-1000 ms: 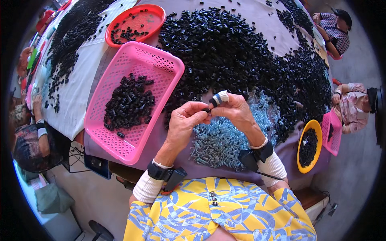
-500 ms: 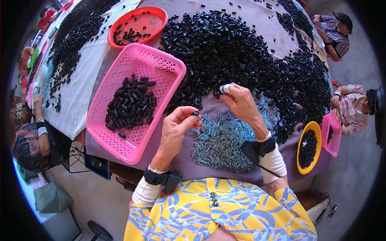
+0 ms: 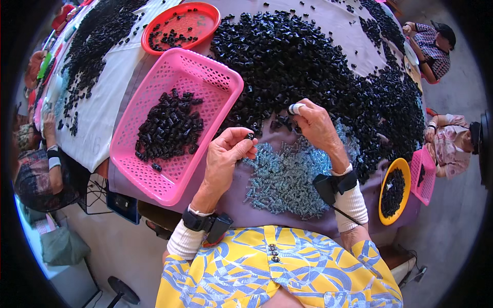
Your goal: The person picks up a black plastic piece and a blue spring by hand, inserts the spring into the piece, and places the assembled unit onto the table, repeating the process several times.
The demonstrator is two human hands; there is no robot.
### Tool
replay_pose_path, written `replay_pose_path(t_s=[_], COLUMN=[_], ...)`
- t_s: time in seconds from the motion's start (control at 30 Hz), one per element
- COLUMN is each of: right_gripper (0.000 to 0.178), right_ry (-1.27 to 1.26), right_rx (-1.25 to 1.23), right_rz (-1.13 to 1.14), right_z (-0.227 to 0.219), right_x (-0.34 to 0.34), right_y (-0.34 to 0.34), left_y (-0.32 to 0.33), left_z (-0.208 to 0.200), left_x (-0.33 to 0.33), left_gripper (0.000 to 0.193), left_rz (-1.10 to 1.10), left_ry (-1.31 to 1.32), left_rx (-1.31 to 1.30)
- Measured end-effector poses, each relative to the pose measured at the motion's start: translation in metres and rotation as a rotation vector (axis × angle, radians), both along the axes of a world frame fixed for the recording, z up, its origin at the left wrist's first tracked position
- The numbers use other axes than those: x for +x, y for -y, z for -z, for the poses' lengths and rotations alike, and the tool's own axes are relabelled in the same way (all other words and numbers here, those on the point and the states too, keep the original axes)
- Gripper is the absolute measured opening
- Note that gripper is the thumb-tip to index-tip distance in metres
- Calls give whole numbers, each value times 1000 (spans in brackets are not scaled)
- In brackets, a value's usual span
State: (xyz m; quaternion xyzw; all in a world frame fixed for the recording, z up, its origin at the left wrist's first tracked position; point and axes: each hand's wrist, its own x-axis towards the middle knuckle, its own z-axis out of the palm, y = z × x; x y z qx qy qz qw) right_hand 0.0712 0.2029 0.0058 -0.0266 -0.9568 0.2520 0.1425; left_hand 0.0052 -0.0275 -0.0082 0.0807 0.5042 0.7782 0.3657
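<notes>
My left hand (image 3: pixel 226 154) is closed in a pinch on a small black plastic part (image 3: pixel 250 136), whose round, hollow end faces up. My right hand (image 3: pixel 314 126), a finger wrapped in white-and-dark tape, has its fingertips curled at the near edge of a large heap of black plastic parts (image 3: pixel 287 66). What its fingers hold, if anything, is hidden against the dark pieces. Several loose black parts lie beside those fingertips. Between my hands and nearer to me spreads a pile of small bluish metal springs (image 3: pixel 287 179). A pink basket (image 3: pixel 221 77) at my left holds similar black parts.
Behind the basket stands a red tray (image 3: pixel 205 23) with scattered black pieces. To the right are a yellow tray (image 3: pixel 405 177) of dark parts and a smaller pink basket (image 3: pixel 423 192). Other people sit at the left and right. A cable hangs from my right wrist strap (image 3: pixel 336 182).
My right hand has shifted slightly right and farther away, and black pieces now lie looser by its fingertips. My left hand keeps its pinch on the part. The whole view has shifted a little.
</notes>
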Motion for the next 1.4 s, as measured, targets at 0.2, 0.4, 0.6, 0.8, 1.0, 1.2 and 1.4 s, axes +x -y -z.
replay_pose_path(t_s=[0.2,0.4,0.6,0.8,1.0,1.2,1.4], right_gripper=[10,8,12,12,12,12,10], right_ry=[87,88,3,-223,-260,-242,-133], right_rx=[126,386,220,237,176,-219,-253], right_rz=[0,-101,-156,-224,-279,-164,-24], right_z=[5,23,2,-37,-43,-41,-47], right_x=[5,-6,0,7,9,16,16], right_y=[5,16,12,30,30,32,36], left_y=[-2,-7,-18,-36,-42,-46,-52], left_z=[2,1,-2,-7,-9,-17,-23], left_x=[-1,-1,-3,-2,-3,0,2], left_gripper=[18,20,18,16,16,18,19], left_rz=[5,15,18,64,124,93,10], left_ry=[3,26,46,51,62,75,-46], left_rx=[6,24,60,74,110,209,215])
